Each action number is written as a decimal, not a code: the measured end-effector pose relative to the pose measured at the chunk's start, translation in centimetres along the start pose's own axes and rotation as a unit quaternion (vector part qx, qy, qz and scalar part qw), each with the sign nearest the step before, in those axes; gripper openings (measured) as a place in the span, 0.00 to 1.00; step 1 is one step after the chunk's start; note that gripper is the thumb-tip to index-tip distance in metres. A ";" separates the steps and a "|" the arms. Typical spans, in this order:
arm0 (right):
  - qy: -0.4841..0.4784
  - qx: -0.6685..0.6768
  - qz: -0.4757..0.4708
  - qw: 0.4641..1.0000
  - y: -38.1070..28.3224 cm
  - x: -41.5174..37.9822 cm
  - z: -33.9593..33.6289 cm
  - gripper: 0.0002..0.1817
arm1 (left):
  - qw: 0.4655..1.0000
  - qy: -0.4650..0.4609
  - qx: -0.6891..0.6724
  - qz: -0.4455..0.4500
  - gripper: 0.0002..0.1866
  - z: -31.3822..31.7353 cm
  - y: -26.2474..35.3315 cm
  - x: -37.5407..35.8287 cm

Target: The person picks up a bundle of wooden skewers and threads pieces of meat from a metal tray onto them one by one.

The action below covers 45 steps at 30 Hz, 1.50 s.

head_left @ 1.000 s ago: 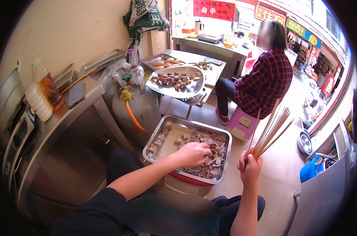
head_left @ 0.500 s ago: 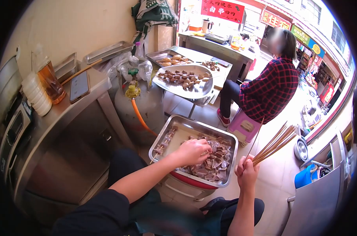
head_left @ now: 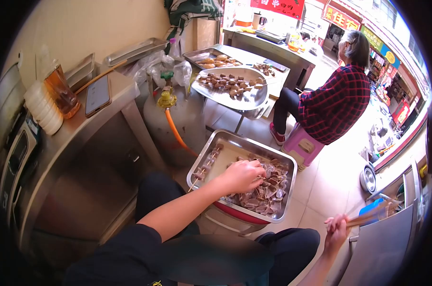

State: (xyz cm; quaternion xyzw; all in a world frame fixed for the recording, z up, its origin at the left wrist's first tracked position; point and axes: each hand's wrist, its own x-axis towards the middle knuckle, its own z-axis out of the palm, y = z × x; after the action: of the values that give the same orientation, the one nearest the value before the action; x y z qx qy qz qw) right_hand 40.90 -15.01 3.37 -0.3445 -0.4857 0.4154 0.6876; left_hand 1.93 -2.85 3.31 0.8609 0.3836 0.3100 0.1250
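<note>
1. My left hand (head_left: 245, 176), palm down over the metal tray (head_left: 225, 159); its fingers are bent and reach into the heap of meat pieces (head_left: 268, 198); their tips are hidden, so I cannot tell whether they pinch a piece.
2. My right hand (head_left: 337, 229), well apart from the tray, to its right; it is closed around a bundle of thin sticks (head_left: 368, 217), which is blurred and points away to the right, in line with the blue bucket (head_left: 371, 207).
3. The meat pieces, loose and overlapping; they fill the middle and right of the tray, while a strip of its floor is bare on the left.
4. One loaded skewer (head_left: 207, 165), lying along the tray's left side; its bare end rests across the near-left rim.
5. The tray, tilted in my view; it stands in front of my knees, above a red rim (head_left: 244, 215).
6. Beyond the tray, an oval platter (head_left: 257, 102) bearing skewered brown pieces (head_left: 231, 84); behind it, a rectangular tray (head_left: 193, 59) of yellowish-brown food.
7. At left, a gas cylinder (head_left: 151, 121) with an orange hose (head_left: 177, 132); nearer me, a phone (head_left: 98, 95) flat on the counter (head_left: 123, 90).
8. At upper right, a person in a checked shirt (head_left: 342, 102), seated on a pink stool (head_left: 304, 145).
</note>
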 end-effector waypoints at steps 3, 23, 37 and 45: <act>0.059 -0.015 0.096 0.994 2.1 -4.0 -3.4 0.05 | 1.000 -0.018 -0.003 -0.011 0.10 -0.4 0.1 0.2; -0.045 0.047 0.210 0.976 -1.3 1.9 11.3 0.06 | 0.999 -0.015 -0.006 -0.033 0.10 -1.2 -0.5 -0.3; -0.470 -0.108 -0.040 0.875 -1.6 8.4 45.0 0.07 | 0.988 -0.127 -0.049 -0.069 0.08 -8.5 3.5 -2.6; -0.650 -0.108 -0.116 0.743 -1.8 7.3 60.6 0.08 | 0.996 0.088 -0.017 -0.016 0.14 -2.7 -0.2 -2.9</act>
State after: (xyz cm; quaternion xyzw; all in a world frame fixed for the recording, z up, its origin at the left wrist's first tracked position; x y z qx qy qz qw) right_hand -15.18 -4.90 25.40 -0.0040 -0.8926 0.4007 0.2066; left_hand -1.40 -4.88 4.08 0.8219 0.4016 0.3887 0.1104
